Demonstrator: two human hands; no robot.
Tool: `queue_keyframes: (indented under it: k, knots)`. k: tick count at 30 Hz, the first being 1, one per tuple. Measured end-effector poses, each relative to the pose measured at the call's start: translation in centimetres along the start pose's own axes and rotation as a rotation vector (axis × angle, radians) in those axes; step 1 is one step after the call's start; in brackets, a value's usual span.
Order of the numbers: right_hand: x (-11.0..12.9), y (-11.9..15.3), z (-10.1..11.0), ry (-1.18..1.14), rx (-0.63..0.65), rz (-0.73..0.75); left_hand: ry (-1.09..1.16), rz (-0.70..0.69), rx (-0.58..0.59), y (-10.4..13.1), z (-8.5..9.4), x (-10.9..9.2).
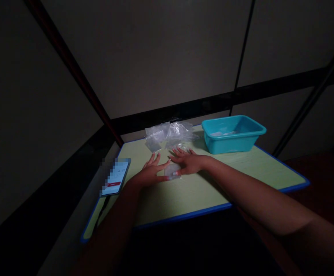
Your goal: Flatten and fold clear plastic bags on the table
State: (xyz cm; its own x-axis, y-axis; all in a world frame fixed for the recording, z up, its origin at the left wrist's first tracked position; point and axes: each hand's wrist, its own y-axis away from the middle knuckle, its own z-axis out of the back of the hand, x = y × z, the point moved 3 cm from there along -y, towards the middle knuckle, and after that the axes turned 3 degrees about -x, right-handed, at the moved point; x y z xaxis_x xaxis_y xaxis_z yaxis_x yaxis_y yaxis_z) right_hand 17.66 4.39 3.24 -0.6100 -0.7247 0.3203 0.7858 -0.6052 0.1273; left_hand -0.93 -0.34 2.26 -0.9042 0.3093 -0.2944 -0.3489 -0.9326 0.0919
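A small clear plastic bag lies flat on the pale yellow table, between my two hands. My left hand is on its left side, fingers spread, with the thumb reaching to the bag's near edge. From the right, my right hand stretches over the bag with its fingers apart and its thumb at the near edge. Both hands look palm down, and neither grips anything. Just beyond the fingertips is a loose heap of clear plastic bags, some overlapping and shiny.
A teal plastic tub stands at the back right, with some pale pieces inside that I cannot make out. At the left edge rests a lit phone or tablet with a dark cable. Panelled walls rise behind the blue-edged table.
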Motion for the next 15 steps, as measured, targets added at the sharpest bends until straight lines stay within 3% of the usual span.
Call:
queue_keyframes:
  k: [5,15]
  knots:
    - [0.40,0.12,-0.16,0.007,0.056,-0.037,-0.079,0.001,0.074,-0.07,-0.33,0.01]
    - [0.35,-0.06,-0.26,0.022,0.132,-0.060,-0.113,0.054,0.020,-0.25,-0.41,-0.07]
